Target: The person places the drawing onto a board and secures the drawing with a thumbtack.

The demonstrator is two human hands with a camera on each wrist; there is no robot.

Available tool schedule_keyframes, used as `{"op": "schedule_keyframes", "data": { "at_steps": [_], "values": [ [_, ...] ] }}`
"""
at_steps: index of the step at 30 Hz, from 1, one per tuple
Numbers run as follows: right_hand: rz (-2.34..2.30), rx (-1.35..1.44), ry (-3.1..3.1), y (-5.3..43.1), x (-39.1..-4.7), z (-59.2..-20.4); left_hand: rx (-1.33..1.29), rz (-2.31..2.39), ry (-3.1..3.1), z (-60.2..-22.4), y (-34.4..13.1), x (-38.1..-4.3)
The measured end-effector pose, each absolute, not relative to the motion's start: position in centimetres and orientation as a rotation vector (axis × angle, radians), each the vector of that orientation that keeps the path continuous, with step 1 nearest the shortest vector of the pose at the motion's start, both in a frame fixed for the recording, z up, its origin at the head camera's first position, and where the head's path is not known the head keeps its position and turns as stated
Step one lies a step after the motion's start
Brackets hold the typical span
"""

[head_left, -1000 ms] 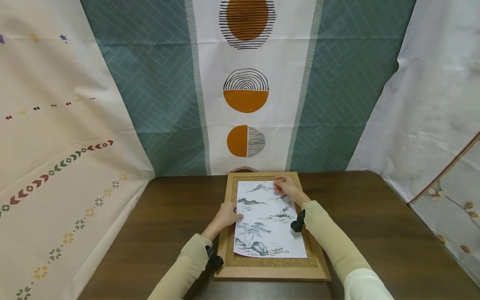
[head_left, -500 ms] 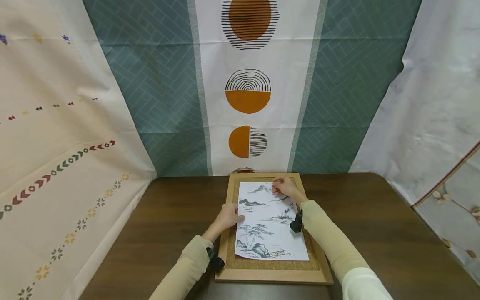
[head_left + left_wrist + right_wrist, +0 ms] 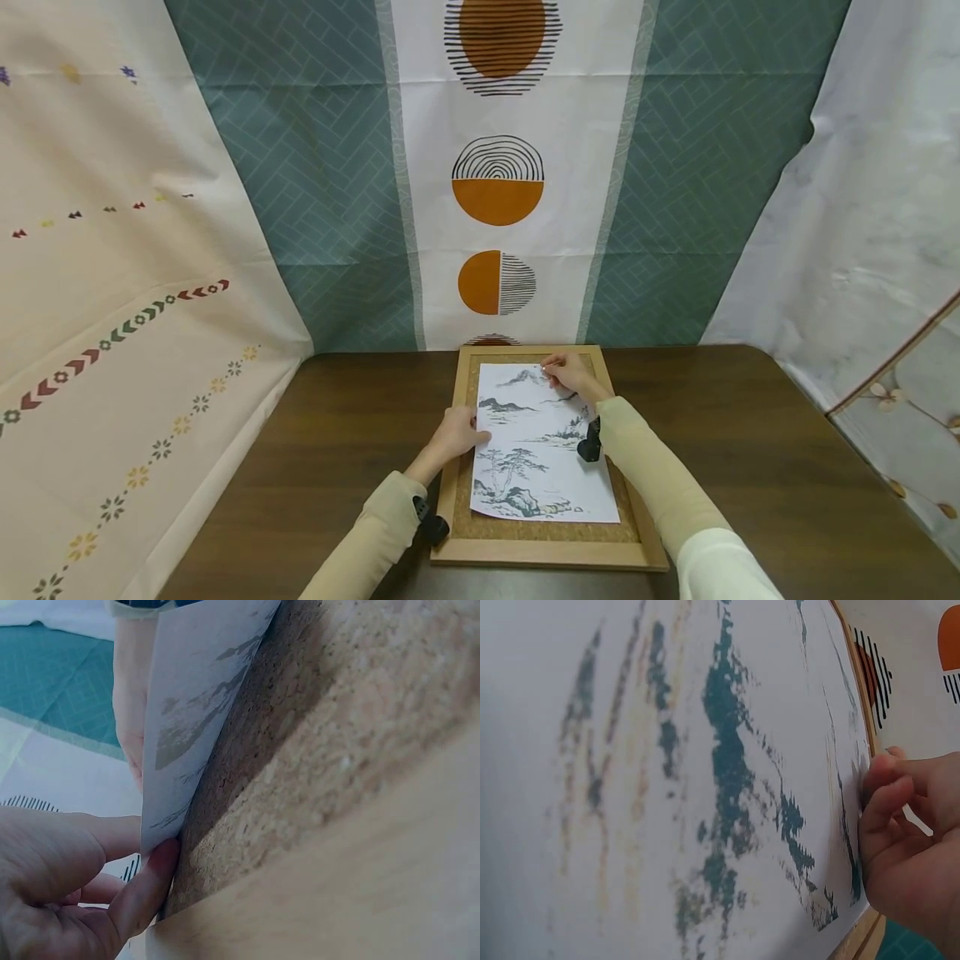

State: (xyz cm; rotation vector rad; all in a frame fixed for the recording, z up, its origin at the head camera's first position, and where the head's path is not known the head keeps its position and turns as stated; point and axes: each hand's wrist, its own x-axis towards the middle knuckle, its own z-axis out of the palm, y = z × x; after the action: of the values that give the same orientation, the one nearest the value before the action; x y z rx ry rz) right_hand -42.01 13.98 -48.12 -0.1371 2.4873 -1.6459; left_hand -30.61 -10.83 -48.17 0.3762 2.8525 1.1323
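Observation:
A white sheet of paper (image 3: 536, 467) printed with an ink landscape lies over a wood-framed cork board (image 3: 540, 530). At its left edge, my left hand (image 3: 454, 432) pinches the paper between thumb and fingers. The left wrist view shows that paper edge (image 3: 191, 697) standing off the cork (image 3: 300, 750), with a shadow beneath. Near the top of the sheet, my right hand (image 3: 572, 375) has curled fingers, thumb and fingertip together at a tiny pale thing too small to identify. In the right wrist view the right hand (image 3: 915, 832) touches the paper's far end.
The board lies on a dark brown table (image 3: 360, 425), close to its far edge. Behind hangs a green and white patterned cloth (image 3: 337, 208). Cream cloth (image 3: 150, 333) rises on the left and a pale cloth (image 3: 847, 250) on the right.
My right hand has shifted slightly to the left along the top of the paper. The left hand keeps its pinch on the left edge. The whole scene shifts slightly in the head view.

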Motion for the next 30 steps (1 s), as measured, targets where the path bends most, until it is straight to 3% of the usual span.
{"op": "schedule_keyframes", "data": {
  "at_steps": [30],
  "values": [
    [-1.342,-0.202,2.749,12.3,-43.0,-47.8,0.505,1.169,2.85,-48.6,-11.2,-30.6]
  ]
}}
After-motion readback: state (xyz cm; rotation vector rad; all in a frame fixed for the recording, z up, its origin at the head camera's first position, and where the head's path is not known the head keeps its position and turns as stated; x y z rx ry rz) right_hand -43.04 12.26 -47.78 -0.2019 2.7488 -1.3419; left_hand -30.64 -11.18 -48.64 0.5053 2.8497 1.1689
